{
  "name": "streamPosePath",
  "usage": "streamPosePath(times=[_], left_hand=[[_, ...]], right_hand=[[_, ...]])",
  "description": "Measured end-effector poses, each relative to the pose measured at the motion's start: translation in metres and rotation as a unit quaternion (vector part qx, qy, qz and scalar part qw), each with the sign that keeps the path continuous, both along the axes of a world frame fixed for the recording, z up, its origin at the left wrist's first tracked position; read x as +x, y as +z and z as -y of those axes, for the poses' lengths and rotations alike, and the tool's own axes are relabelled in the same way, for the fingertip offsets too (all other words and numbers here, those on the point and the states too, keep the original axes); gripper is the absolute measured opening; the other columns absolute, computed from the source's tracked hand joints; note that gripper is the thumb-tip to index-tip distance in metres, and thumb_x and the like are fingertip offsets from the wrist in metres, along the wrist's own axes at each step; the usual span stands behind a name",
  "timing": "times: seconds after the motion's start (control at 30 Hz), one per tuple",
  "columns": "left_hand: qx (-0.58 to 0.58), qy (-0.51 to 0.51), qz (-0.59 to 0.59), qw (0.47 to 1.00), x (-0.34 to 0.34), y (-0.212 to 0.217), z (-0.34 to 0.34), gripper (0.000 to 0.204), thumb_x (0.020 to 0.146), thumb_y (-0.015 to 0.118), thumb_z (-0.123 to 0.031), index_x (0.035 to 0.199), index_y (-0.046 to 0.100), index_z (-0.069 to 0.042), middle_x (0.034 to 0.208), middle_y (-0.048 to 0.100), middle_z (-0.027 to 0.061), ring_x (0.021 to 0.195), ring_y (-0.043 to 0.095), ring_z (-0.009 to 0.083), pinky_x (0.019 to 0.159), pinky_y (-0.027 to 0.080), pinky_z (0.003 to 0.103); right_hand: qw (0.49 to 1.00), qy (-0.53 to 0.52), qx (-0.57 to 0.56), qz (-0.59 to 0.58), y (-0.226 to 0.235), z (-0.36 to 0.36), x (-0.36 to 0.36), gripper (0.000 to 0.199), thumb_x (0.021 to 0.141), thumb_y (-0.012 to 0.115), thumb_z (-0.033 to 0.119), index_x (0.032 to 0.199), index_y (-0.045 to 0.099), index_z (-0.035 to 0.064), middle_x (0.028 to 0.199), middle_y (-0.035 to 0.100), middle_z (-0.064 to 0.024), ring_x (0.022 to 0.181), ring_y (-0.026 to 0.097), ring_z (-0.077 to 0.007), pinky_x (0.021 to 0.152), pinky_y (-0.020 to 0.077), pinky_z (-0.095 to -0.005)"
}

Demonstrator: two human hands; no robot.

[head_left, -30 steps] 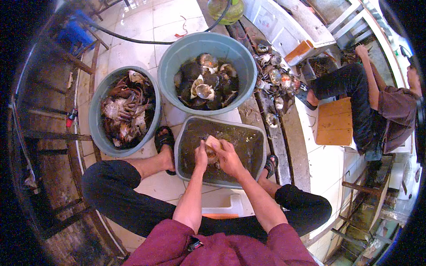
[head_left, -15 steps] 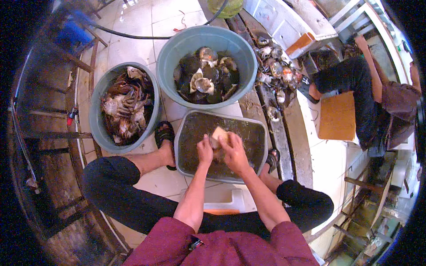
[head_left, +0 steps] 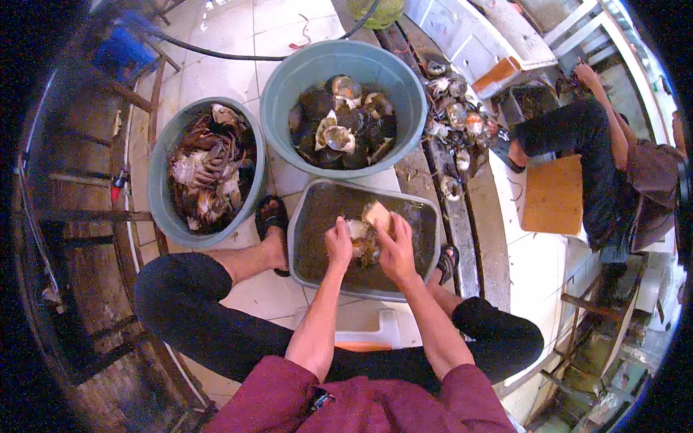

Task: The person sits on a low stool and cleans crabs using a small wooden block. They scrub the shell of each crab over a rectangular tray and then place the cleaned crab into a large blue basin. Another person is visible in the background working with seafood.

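Both of my hands are over a grey rectangular basin (head_left: 436,252) of murky brown water between my feet. My left hand (head_left: 339,244) is closed on the edge of a crab shell (head_left: 356,229), pale on the side facing up. Closed as well, my right hand (head_left: 395,252) grips a tan block (head_left: 377,214), shaped like the back of a scrubbing brush. The block is at the shell's right side. Brown, rough matter (head_left: 369,251) shows between my hands, and I cannot make out which piece it belongs to.
Beyond the basin stands a round blue-grey tub (head_left: 271,108) of dark crab shells. Another tub (head_left: 157,184), at left, holds crab pieces. More shells (head_left: 458,119) lie on planks at right. Farther right, a person (head_left: 588,144) sits near a white box (head_left: 462,36). A black hose (head_left: 231,55) crosses the tiles.
My hands have drawn slightly apart and the crab shell between them shows more of its pale side. The whole view has shifted a little.
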State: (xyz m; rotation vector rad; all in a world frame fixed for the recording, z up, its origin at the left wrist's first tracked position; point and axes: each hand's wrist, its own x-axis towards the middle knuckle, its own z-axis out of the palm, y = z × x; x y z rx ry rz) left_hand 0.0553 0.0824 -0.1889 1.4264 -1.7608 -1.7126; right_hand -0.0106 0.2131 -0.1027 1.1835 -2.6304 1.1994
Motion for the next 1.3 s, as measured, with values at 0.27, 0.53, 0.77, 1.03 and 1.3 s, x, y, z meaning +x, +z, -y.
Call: streamPosePath(times=[0.27,0.53,0.77,1.03,1.3], left_hand=[[0.047,-0.004,-0.020,0.999,-0.011,0.035,0.002,0.058,0.097,0.042,-0.044,0.061,0.052,0.001,0.056,0.051,0.0059,0.055,0.045,0.0163,0.054,0.037,0.038],[0.103,-0.060,-0.005,0.993,0.002,0.020,0.021,0.056,0.096,0.043,-0.046,0.063,0.051,-0.001,0.059,0.050,0.0024,0.058,0.045,0.0155,0.057,0.038,0.038],[0.102,-0.071,-0.021,0.992,-0.004,0.029,0.026,0.055,0.096,0.044,-0.044,0.065,0.054,0.000,0.061,0.054,0.0024,0.058,0.048,0.0153,0.058,0.040,0.036],[0.059,-0.089,-0.007,0.994,-0.004,0.043,0.017,0.055,0.096,0.045,-0.043,0.062,0.052,0.000,0.058,0.051,0.0009,0.056,0.044,0.0124,0.054,0.038,0.036],[0.083,-0.095,-0.030,0.992,-0.006,0.037,0.033,0.054,0.096,0.046,-0.042,0.057,0.041,-0.004,0.056,0.041,-0.0020,0.055,0.036,0.0109,0.052,0.031,0.034]], right_hand=[[0.999,-0.003,0.043,-0.002,-0.007,-0.014,-0.002,0.062,0.071,0.055,-0.011,0.126,0.059,0.0155,0.133,0.044,-0.0241,0.119,0.044,-0.0427,0.101,0.0395,-0.0465],[0.999,0.029,0.042,-0.002,0.006,-0.008,-0.011,0.055,0.074,0.056,-0.009,0.123,0.062,0.0155,0.130,0.046,-0.0228,0.117,0.047,-0.0416,0.099,0.0414,-0.0451],[0.997,0.045,0.054,0.009,0.001,-0.016,-0.015,0.059,0.073,0.056,-0.006,0.126,0.059,0.0197,0.133,0.043,-0.0219,0.120,0.044,-0.0421,0.099,0.0421,-0.0451],[0.999,0.022,0.029,0.008,0.002,-0.009,-0.005,0.051,0.075,0.061,-0.005,0.122,0.063,0.0138,0.129,0.047,-0.0244,0.117,0.047,-0.0415,0.099,0.0410,-0.0443],[0.997,0.067,0.022,-0.014,0.012,-0.009,-0.023,0.058,0.073,0.053,-0.006,0.128,0.056,0.0123,0.132,0.044,-0.0243,0.118,0.045,-0.0439,0.102,0.0390,-0.0465]])
